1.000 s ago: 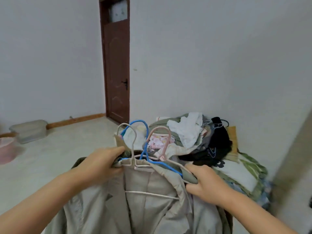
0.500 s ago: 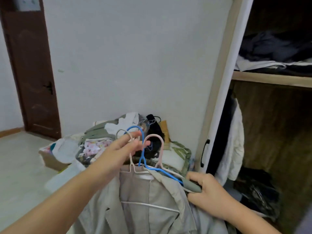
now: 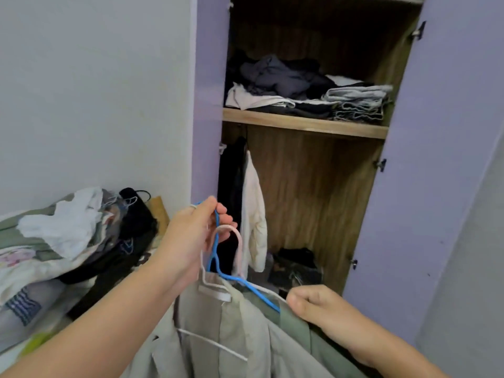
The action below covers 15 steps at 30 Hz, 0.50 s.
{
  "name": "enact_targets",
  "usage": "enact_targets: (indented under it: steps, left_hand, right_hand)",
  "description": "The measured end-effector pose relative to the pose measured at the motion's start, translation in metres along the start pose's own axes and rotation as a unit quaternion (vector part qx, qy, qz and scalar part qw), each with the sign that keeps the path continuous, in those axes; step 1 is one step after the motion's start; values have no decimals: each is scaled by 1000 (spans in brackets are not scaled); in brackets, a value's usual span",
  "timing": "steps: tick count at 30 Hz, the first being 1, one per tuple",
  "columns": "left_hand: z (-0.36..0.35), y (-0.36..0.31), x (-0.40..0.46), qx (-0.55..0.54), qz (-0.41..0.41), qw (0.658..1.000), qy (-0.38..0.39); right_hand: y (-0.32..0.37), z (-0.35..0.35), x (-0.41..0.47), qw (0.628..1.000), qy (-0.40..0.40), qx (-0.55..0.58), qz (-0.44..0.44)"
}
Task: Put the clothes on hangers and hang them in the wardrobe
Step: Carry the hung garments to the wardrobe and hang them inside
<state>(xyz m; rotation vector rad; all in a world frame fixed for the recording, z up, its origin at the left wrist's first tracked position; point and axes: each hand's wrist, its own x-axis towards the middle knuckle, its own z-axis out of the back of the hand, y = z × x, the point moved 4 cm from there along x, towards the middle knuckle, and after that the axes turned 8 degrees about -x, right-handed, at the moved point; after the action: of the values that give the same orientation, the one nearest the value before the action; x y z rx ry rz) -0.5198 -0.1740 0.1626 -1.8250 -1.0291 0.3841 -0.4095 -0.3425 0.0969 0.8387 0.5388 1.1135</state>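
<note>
Left hand (image 3: 191, 238) pinches blue wire hanger hook (image 3: 216, 227); right hand (image 3: 313, 305) grips beige cotton jacket (image 3: 231, 336) shoulder, facing open wooden wardrobe (image 3: 308, 126).

Two bare forearms rise from the lower edge of the view, one from the bottom-left corner and one from the bottom right, neither covered by any sleeve or cuff as far back as the view reaches. The person's left hand (image 3: 191, 241) and right hand (image 3: 313, 304) are both ungloved, and no ring, watch, bracelet or strap shows on the fingers or at either wrist. Short, unpainted fingernails are visible at the tips of the left hand's fingers (image 3: 222, 214); nothing else of the person appears.
</note>
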Motion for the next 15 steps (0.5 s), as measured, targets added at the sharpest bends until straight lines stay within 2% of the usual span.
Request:
enact_targets:
  steps: [3,7,11,15]
  left_hand:
    - [-38,25,2,-3,8,1000,10]
    - [-80,52,8,0,24,999,25]
    - [-115,75,23,-8,38,998,42]
    - [-142,95,45,1,58,995,76]
  right_hand:
    - [-26,33,-21,997,-44,42,-51]
    - [-50,69,-41,990,-83,37,-112]
    - [-61,95,-46,988,-114,-33,-95]
    - [-71,118,-36,971,-160,-169,-57]
